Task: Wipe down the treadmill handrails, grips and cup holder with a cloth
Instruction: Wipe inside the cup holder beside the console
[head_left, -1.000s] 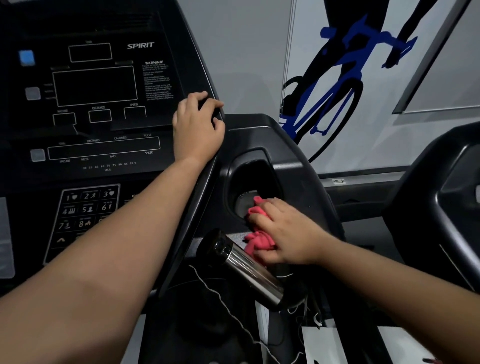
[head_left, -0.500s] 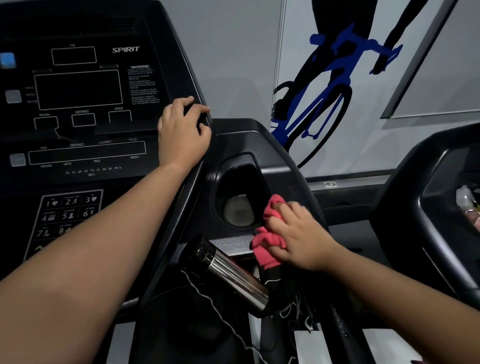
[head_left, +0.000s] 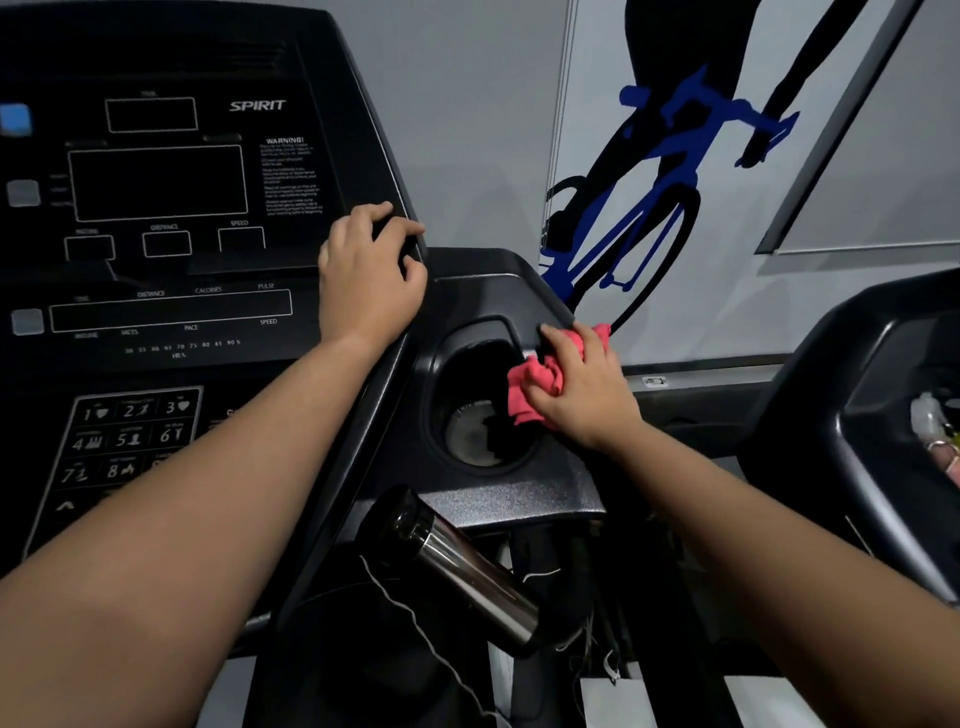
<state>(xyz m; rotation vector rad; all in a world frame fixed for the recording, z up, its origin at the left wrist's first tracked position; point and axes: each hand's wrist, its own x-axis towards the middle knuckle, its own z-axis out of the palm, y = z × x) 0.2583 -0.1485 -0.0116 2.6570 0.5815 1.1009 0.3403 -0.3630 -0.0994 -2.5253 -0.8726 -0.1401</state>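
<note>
My right hand grips a bunched pink cloth and presses it against the right rim of the black cup holder, beside the console. The holder's round grey bottom shows, dusty and bare. My left hand rests on the right edge of the dark console, fingers curled over that edge. A chrome handrail grip juts out below the cup holder.
A thin white cord hangs under the grip. A second treadmill's black console stands close on the right, with small items in its tray. Behind is a wall with a blue cyclist graphic.
My right hand has moved the cloth from the front of the cup holder, by the chrome grip, up and right to the holder's far right rim. My left hand stays on the console edge.
</note>
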